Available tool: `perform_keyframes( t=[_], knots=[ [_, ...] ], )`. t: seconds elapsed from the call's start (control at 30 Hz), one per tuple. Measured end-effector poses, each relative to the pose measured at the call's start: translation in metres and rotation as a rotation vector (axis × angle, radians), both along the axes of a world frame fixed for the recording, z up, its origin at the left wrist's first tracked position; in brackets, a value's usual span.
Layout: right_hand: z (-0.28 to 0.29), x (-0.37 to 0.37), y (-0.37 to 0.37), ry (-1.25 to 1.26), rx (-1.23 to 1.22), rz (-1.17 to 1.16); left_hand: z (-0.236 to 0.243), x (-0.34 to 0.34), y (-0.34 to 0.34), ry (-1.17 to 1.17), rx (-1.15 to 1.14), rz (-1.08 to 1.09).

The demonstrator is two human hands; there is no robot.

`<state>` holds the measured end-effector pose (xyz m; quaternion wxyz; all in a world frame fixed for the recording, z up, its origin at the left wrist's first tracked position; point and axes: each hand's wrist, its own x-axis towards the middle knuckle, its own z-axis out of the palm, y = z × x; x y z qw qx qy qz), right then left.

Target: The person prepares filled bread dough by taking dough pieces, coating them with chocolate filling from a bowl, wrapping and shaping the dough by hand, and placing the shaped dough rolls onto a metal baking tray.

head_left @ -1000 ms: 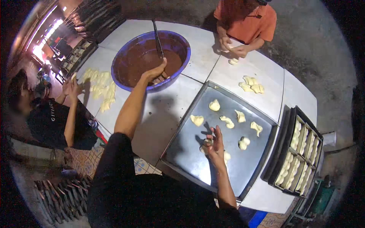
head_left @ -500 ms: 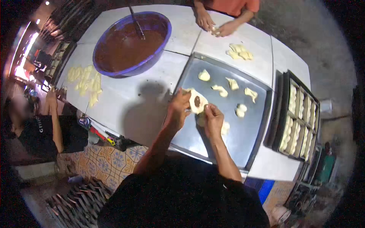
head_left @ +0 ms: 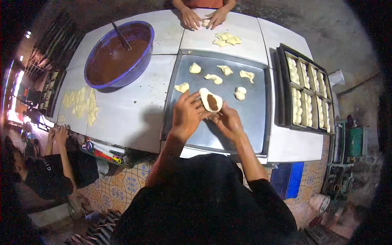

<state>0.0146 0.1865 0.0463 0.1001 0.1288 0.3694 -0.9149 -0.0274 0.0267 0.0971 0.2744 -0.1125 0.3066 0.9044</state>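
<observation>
Between my hands, over a square metal tray (head_left: 223, 130), is a flattened piece of pale dough (head_left: 206, 94) with brown filling in its middle. My left hand (head_left: 188, 114) grips it from the left with bent fingers, while my right hand (head_left: 227, 121) holds its lower right side, fingertips partly hidden. Around them on the tray lie several irregular dough pieces (head_left: 226, 70). To the upper left stands a purple basin (head_left: 134, 69) of brown mixture (head_left: 108, 61), with a dark long-handled utensil (head_left: 119, 33) resting in it.
A co-worker's hands (head_left: 216, 18) work dough at the far edge, near a dough pile (head_left: 224, 41). Dough strips (head_left: 79, 100) lie left on the white table (head_left: 151, 77), beside another person (head_left: 61, 171). Dark pans with dough rows (head_left: 298, 104) stand right; a blue crate (head_left: 292, 183) is below.
My left hand has left the utensil in the basin and now holds filled dough with my right hand over the tray, which was earlier open. The view has shifted.
</observation>
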Motion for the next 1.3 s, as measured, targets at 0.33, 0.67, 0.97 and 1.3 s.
perform_keyframes(
  t=[0.33,0.67,0.97,1.3],
  knots=[
    [0.016,0.024,-0.001,0.811,1.504,-0.14,0.003,0.023,0.002,0.328,-0.393,-0.202],
    [0.029,0.018,0.02,0.675,0.976,-0.277,-0.022,0.034,0.014,0.729,-0.631,-0.09],
    [0.027,0.042,0.014,0.216,0.937,-0.183,-0.04,0.044,0.033,0.419,-0.671,-0.174],
    [-0.038,0.012,0.111,0.217,1.19,0.033,-0.057,0.022,0.053,0.844,-0.423,0.03]
  ],
)
